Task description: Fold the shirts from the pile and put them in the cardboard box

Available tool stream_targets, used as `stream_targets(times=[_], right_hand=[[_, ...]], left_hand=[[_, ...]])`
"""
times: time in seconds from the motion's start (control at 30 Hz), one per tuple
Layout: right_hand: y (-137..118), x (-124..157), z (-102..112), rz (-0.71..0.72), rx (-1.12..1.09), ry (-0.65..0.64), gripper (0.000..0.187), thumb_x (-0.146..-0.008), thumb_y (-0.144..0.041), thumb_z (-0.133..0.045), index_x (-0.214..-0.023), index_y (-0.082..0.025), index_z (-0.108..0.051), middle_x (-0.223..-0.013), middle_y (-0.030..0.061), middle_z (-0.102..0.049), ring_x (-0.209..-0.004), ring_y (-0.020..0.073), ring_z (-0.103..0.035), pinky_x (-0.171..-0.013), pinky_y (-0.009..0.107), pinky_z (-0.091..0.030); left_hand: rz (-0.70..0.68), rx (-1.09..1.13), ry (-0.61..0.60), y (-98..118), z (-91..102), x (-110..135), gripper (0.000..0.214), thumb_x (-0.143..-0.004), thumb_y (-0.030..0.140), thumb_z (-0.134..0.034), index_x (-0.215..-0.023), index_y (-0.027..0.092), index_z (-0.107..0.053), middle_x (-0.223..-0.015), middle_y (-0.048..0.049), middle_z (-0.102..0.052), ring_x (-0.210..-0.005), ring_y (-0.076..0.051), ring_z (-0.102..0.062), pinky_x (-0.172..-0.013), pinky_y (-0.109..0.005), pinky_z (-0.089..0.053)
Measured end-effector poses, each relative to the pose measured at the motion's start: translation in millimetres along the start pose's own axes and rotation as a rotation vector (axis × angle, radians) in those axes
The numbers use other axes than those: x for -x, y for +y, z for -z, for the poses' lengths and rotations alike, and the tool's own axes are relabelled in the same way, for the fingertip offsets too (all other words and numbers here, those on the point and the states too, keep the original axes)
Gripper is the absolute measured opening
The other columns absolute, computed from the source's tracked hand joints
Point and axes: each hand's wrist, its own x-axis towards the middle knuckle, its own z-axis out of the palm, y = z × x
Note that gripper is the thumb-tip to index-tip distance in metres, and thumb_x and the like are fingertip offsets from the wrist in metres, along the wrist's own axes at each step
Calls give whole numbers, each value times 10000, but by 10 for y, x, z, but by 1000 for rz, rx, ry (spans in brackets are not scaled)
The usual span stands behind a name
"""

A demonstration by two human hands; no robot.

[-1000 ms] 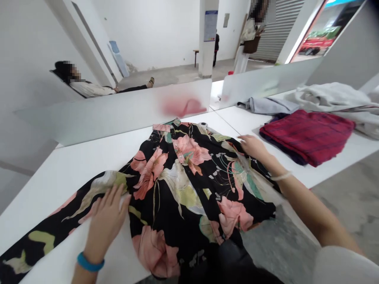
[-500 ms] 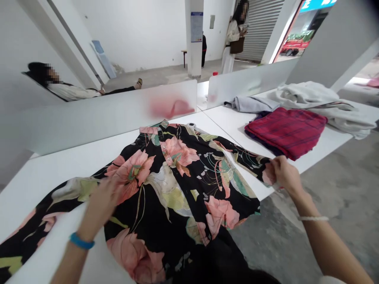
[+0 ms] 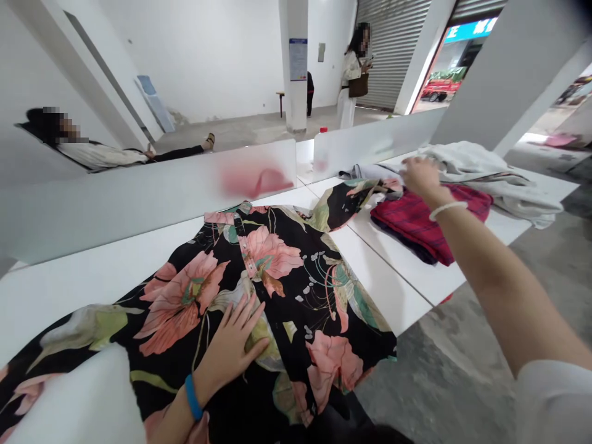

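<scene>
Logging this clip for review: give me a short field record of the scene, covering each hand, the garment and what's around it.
Left hand: flat on the garment, blue wristband on the wrist
Right hand: raised at the far sleeve's end, white bracelet on the wrist
Garment: black floral button-front garment, pink flowers, on a white table
Sleeve: far sleeve stretched toward the cloths
Nearby: folded red plaid cloth, pale grey cloth
Background: standing person

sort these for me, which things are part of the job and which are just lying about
Part of the job:
black floral button-front garment
left hand, flat on it
right hand, at its sleeve end

Just lying about:
folded red plaid cloth
heap of pale grey cloth
frosted divider panel
</scene>
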Motion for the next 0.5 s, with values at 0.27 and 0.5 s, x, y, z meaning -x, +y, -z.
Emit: stream_targets(times=[0.27,0.5], right_hand=[[-378,367,-1041,194,-61,-343,431,-854,-100,-465,-1266,-195,-549,-1283,143,-559,-1206,272,-457,-1024,482,-265],[-127,65,-960,-94,-98,-279,446,-936,-247,-332,-1337,-83,-441,-1267,263,-497,-1095,311,-558,-902,422,-426]], left_hand=[[-2,-50,15,62,26,143,703,-884,530,-422,-1474,222,-195,-1519,-100,-285,-1400,-294,-229,-1099,-523,-254],[28,-70,49,54,-7,312,731,-869,530,-452,-1480,238,-174,-1520,-90,-281,-1394,-298,-248,-1090,-516,-277]])
